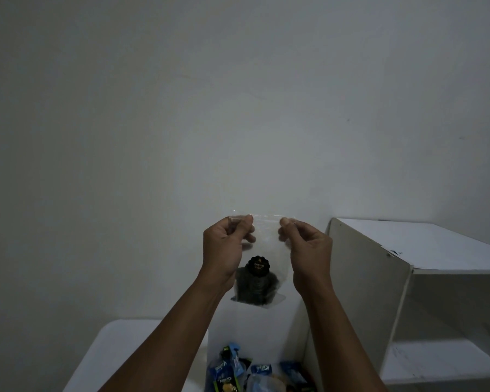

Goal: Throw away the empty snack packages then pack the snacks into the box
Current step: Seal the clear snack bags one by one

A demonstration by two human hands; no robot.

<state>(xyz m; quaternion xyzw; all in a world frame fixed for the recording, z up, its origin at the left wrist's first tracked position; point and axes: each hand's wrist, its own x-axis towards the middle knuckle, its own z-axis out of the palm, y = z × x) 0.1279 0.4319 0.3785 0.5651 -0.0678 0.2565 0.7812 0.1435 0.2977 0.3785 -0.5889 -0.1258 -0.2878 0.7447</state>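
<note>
I hold a clear plastic snack bag (pixel 262 251) up in front of the wall. It carries a round black label and dark snacks sit in its lower part. My left hand (pixel 227 247) pinches its top left corner, and my right hand (pixel 306 250) pinches its top right corner. Below, at the bottom edge of the view, lies a pile of blue and green snack packages (pixel 238 369). No box shows in this view.
A white shelf unit (pixel 425 267) stands to the right, with open compartments facing me. A white surface (pixel 116 352) lies at the lower left. A plain grey wall fills the upper view.
</note>
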